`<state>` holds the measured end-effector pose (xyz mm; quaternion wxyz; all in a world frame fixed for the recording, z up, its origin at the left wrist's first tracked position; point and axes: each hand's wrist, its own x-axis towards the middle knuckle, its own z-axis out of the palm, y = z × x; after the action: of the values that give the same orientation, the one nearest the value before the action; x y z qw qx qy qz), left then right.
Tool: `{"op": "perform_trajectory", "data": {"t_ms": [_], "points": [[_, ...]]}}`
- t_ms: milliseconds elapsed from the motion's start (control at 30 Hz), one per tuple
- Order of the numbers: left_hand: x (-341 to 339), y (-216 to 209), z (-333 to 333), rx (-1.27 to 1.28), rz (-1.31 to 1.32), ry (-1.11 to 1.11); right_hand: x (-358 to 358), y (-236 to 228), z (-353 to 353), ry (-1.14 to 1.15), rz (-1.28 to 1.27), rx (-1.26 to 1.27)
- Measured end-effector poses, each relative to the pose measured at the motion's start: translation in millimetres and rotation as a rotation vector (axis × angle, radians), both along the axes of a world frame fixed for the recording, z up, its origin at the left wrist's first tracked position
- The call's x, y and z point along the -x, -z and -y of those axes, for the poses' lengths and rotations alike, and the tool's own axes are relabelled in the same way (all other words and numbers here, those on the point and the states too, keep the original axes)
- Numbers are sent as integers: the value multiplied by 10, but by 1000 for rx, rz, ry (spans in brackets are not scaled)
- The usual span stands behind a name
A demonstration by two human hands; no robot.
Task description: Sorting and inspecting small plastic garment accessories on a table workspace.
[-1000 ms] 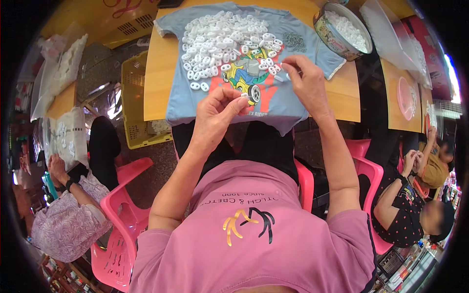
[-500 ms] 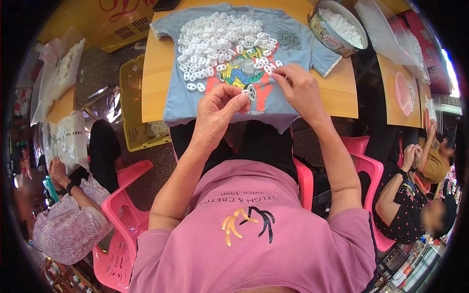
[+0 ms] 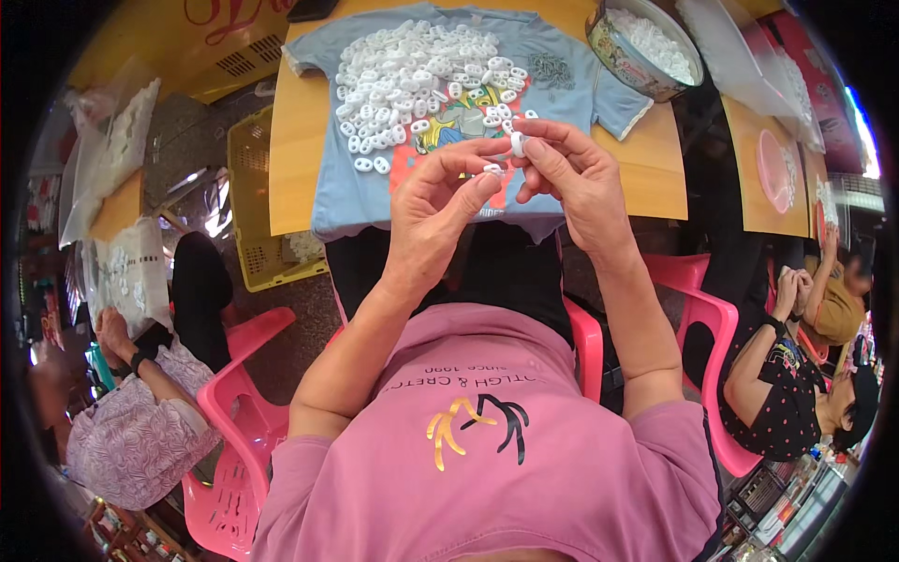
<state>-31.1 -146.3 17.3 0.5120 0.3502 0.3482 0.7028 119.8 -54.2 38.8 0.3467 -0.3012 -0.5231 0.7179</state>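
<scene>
My left hand (image 3: 440, 201) pinches a small white plastic piece (image 3: 493, 170) between thumb and index finger; its exact shape is hard to make out. Close beside it, my right hand (image 3: 569, 178) grips a white oval plastic piece (image 3: 517, 142), similar to a two-hole cord lock, between thumb and fingers. The two pieces are near each other but apart. Beyond my hands, a heap of white two-hole oval pieces (image 3: 403, 70) lies on a blue printed T-shirt (image 3: 323, 201) spread over the table. To the heap's right is a small pile of thin dark metal bits (image 3: 551, 70), perhaps springs.
A round patterned tin (image 3: 623, 70) of small white parts stands at the table's (image 3: 655, 178) far right. Yellow crates (image 3: 245, 187) stand to the left. Pink chairs (image 3: 239, 412) flank me, with other people seated on both sides. A pink bowl (image 3: 772, 178) rests on the right-hand table.
My right hand has moved back from the loose pieces toward my left hand, now with an oval piece in its fingers. My left hand has shifted slightly right, still pinching its piece.
</scene>
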Motion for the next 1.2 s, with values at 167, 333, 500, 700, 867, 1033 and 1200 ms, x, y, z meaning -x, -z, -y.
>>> {"op": "perform_trajectory", "data": {"t_ms": [167, 333, 500, 700, 867, 1033, 1200], "points": [[10, -24, 26, -10, -39, -20, 25, 1, 43, -13, -61, 24], [-8, -50, 35, -12, -4, -13, 26, -1, 87, -3, -147, 110], [-7, -53, 33, 25, 41, -8, 64, 15, 126, 50, -46, -56], [-7, -62, 31, 139, 47, -44, 41, 46, 186, 163, 109, -321], [-26, -14, 16, 161, 67, -75, 17, 75, 159, 156, -73, -47], [-61, -54, 15, 194, 35, -76, 21, 72, 175, 184, -67, 51], [-69, -27, 17, 210, 4, -78, 30, 64, 198, 203, -66, 67]]}}
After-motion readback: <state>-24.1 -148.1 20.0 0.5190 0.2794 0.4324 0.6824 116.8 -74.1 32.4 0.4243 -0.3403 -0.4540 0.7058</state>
